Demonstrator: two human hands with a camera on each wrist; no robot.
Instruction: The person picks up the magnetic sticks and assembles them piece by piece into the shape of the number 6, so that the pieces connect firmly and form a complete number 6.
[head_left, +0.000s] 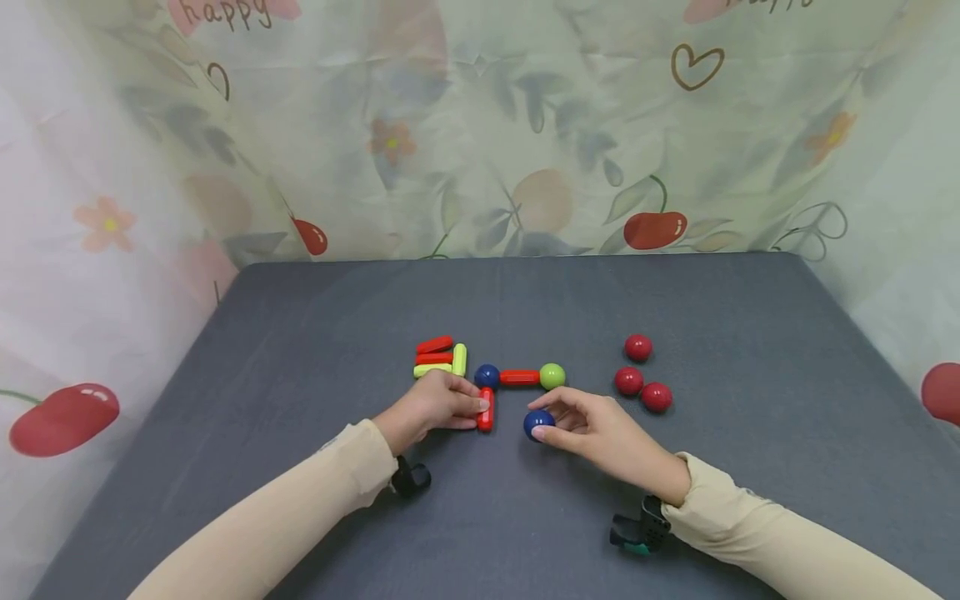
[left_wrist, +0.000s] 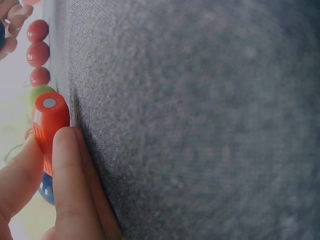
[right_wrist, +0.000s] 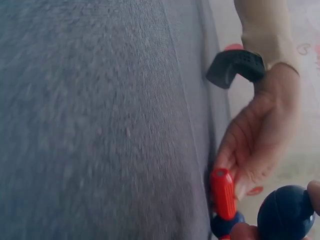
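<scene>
My left hand (head_left: pixel 442 404) pinches a short red rod (head_left: pixel 486 410) between thumb and fingers. Its far end meets a blue ball (head_left: pixel 487 376); the near end, with a round silver spot, faces free in the left wrist view. From that ball a second red rod (head_left: pixel 520 378) runs right to a green ball (head_left: pixel 552 376), making a corner shape. A separate blue ball (head_left: pixel 537 423) is held between the thumb and fingers of my right hand (head_left: pixel 600 429), to the right of the pinched rod and apart from it.
Beyond my left hand lie loose red rods (head_left: pixel 435 344) and yellow-green rods (head_left: pixel 460 360). Several red balls (head_left: pixel 628 381) sit to the right of the green ball. All rest on a dark grey table (head_left: pixel 337 317) with a patterned curtain (head_left: pixel 480 125) behind it.
</scene>
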